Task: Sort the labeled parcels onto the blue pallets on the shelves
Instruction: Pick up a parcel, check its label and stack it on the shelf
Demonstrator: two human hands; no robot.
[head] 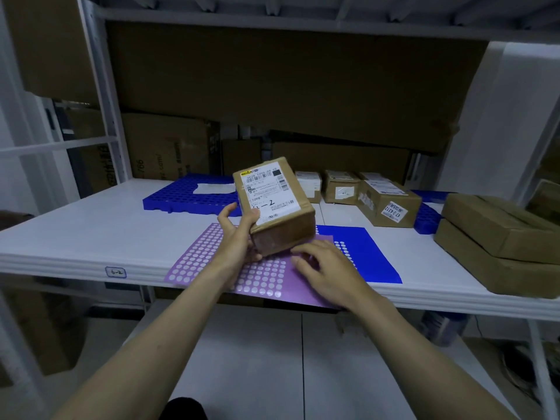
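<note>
The left hand (239, 237) grips a labeled parcel (272, 204) while the open right hand (324, 268) rests on a sticker sheet (263, 277) beneath; reading the label first should prevent missorting.

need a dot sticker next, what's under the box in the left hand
The box rests tilted on the purple sticker sheet, held by the left hand. The dots beneath the box are hidden, as is part of the blue sheet.

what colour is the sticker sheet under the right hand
Purple with rows of white dots; the sticker sheet shows clearly in the head view, under the right hand.
</note>
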